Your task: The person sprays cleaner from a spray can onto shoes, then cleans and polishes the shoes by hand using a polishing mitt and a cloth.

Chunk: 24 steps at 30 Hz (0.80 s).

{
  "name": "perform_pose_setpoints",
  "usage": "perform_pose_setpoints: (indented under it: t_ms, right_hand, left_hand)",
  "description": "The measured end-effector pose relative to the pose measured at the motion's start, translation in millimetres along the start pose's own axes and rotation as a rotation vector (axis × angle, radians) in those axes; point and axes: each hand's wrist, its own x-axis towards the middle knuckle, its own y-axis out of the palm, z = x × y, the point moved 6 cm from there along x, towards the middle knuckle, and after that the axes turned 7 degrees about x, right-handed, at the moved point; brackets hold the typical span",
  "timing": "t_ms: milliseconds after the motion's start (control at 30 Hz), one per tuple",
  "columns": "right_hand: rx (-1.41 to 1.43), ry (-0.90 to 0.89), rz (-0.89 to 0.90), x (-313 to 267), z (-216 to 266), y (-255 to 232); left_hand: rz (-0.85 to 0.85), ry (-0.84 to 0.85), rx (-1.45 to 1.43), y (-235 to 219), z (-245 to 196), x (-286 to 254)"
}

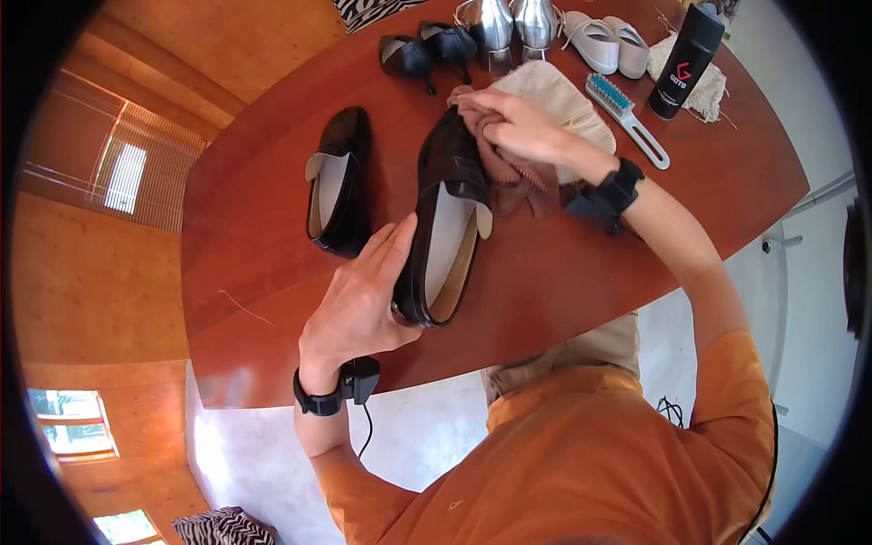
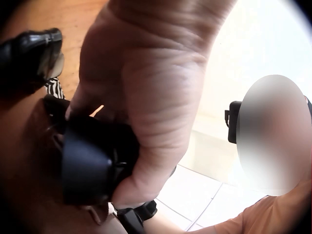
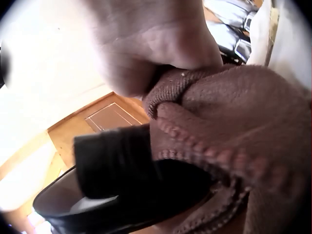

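A black leather loafer (image 1: 447, 150) with a pale lining is tilted over the table, toe pointing away. My left hand (image 1: 357, 295) grips it at the heel, fingers along its side; the left wrist view shows the dark heel (image 2: 87, 163) in that hand. In my right hand (image 1: 525, 129) is a bunched brown cloth (image 1: 509, 171), held against the toe. From the right wrist, the cloth (image 3: 234, 112) covers the front of the loafer (image 3: 117, 165), and the fingertips are hidden in its folds. The matching loafer (image 1: 346, 132) stands on the table to the left.
Along the far side of the wooden table (image 1: 263, 227) stand black heels (image 1: 406, 59), silver shoes (image 1: 490, 27) and white shoes (image 1: 595, 44). To the right are a cream cloth bag (image 1: 581, 113), a brush with teal bristles (image 1: 640, 136) and a black spray can (image 1: 688, 68).
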Motion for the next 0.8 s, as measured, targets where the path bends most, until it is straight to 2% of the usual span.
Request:
perform_pose_setpoints:
  t_ms: [67, 100, 167, 233, 267, 300, 333, 367, 433, 500, 533, 633, 667, 700, 733, 800]
  right_hand:
    - [-0.245, -0.248, -0.098, -16, 22, 17]
    - [-0.231, -0.231, -0.091, -22, 24, 25]
    - [0.272, 0.107, -0.032, -26, 16, 36]
    - [0.307, 0.133, 0.009, -30, 21, 41]
    - [0.349, 0.156, -0.029, -33, 20, 42]
    - [0.388, 0.177, -0.066, -37, 20, 42]
    - [0.404, 0.291, -0.025, -54, 25, 43]
    - [0.4, 0.289, -0.015, -63, 24, 52]
    - [0.119, -0.103, -0.214, -76, 46, 57]
    - [0.416, -0.076, -0.178, -95, 67, 72]
    - [0.188, -0.248, -0.128, -101, 79, 76]
    - [0.17, -0.268, -0.113, -109, 89, 73]
    - [0.352, -0.278, -0.117, -107, 86, 70]
    - [0.264, -0.18, -0.121, -106, 90, 61]
    - [0.331, -0.082, -0.137, -105, 85, 54]
    - [0.419, 0.118, -0.179, -104, 72, 43]
  left_hand:
    - [-0.08, -0.072, -0.129, 5, 8, -1]
    - [-0.108, -0.101, -0.186, 8, 15, 0]
    - [-0.107, -0.221, -0.446, 16, 23, 5]
    - [-0.191, -0.216, -0.524, 22, 29, 7]
    - [-0.197, -0.224, -0.526, 25, 31, 7]
    - [-0.229, -0.241, -0.653, 24, 31, 10]
    - [-0.262, -0.256, -0.779, 23, 30, 12]
    - [-0.272, -0.259, -0.78, 22, 30, 16]
    - [-0.306, -0.296, -0.836, 18, 28, 21]
    - [-0.323, -0.334, -0.851, 19, 29, 28]
    - [-0.342, -0.312, -0.821, 19, 28, 32]
    - [-0.332, -0.245, -0.869, 23, 29, 35]
    - [-0.305, -0.208, -1.017, 25, 30, 34]
    - [-0.276, -0.171, -1.165, 26, 30, 32]
    - [-0.241, -0.172, -1.311, 23, 28, 32]
    - [-0.241, -0.181, -1.211, 22, 26, 31]
